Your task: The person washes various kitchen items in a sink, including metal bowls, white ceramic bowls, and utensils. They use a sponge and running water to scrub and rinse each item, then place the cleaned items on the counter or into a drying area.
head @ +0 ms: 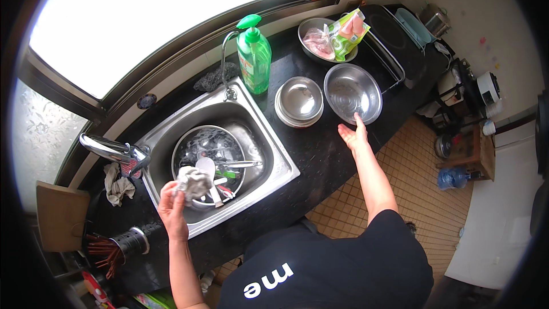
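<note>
My left hand (173,210) holds a crumpled greyish cloth (194,185) over the near left side of the steel sink (261,137). Under the cloth, a round basin (178,146) in the sink holds water, a spatula-like utensil (206,166) and several other utensils. At the near rim of an empty metal bowl (349,90) is my right hand (355,137), fingers spread and a fingertip against the rim; whether it bears any weight cannot be told. Left of that bowl stands a stack of bowls (300,101) with a metal one on top.
A green pump bottle (254,62) stands behind the sink beside a thin tap. Farther back, a bowl (306,28) holds bagged meat and a green packet. The main faucet (107,148), a rag (118,186) and a chopstick holder (131,242) are at the left.
</note>
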{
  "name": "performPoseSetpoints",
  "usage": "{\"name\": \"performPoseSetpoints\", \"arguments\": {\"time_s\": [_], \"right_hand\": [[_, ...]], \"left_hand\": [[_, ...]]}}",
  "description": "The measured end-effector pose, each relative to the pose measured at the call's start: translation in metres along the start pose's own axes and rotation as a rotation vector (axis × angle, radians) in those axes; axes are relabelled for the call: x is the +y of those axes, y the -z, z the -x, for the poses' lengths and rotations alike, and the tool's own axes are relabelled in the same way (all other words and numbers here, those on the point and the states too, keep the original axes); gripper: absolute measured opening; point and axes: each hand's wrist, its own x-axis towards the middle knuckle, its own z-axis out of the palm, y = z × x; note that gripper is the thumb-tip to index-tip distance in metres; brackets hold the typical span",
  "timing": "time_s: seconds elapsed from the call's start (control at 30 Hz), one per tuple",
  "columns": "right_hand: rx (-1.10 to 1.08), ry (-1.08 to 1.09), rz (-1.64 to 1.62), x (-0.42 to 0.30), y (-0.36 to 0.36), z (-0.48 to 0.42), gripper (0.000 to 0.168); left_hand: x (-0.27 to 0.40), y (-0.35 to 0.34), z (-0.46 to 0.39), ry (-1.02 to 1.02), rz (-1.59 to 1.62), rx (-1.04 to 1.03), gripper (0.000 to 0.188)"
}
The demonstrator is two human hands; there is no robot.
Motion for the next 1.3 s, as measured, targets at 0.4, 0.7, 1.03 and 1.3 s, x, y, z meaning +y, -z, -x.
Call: {"name": "performPoseSetpoints", "arguments": {"time_s": [0.4, 0.7, 1.03, 1.3], "right_hand": [[0.028, 0.413, -0.069, -0.022, 0.042, 0.046, 0.027], [-0.313, 0.438, 0.309, 0.019, 0.039, 0.173, 0.032], [-0.678, 0.261, 0.600, 0.176, -0.058, 0.244, 0.037], [-0.833, 0.080, 0.821, 0.211, -0.077, 0.270, 0.035]], "left_hand": [[0.049, -0.027, 0.031, -0.225, -0.230, 0.130, 0.012], [0.069, 0.029, 0.037, -0.240, -0.193, 0.100, 0.014], [0.126, 0.019, 0.085, -0.407, -0.039, -0.408, 0.016], [0.088, 0.108, 0.069, -0.583, -0.700, -0.001, 0.036]]}}
